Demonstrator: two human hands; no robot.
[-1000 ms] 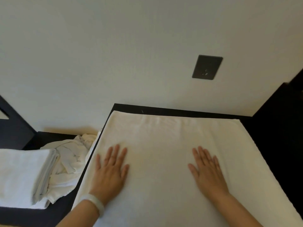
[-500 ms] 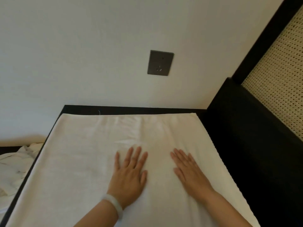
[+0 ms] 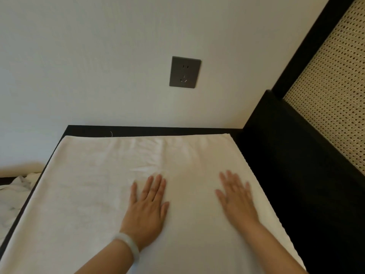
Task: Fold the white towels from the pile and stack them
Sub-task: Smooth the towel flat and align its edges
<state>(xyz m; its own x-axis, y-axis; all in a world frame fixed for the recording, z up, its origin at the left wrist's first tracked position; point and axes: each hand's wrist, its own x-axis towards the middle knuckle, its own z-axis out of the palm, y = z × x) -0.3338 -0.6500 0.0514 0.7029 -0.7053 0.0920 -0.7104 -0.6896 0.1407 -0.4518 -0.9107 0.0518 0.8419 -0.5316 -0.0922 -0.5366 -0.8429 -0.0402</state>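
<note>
A large white towel (image 3: 94,194) lies spread flat over a dark table top (image 3: 138,129), covering nearly all of it. My left hand (image 3: 147,208) presses flat on the towel near its middle, fingers straight, a pale bangle on the wrist. My right hand (image 3: 236,196) lies flat on the towel closer to its right edge, fingers spread and slightly blurred. A few small creases sit just beyond my left fingertips. Part of the crumpled white towel pile (image 3: 11,196) shows at the far left, lower than the table.
A plain wall with a dark socket plate (image 3: 184,72) rises right behind the table. A black frame (image 3: 296,175) with a woven cane panel (image 3: 335,95) borders the table on the right.
My view has swung to the right, so the folded stack has left the frame. Both hands slid rightward across the towel, then the right hand moved apart toward the right edge.
</note>
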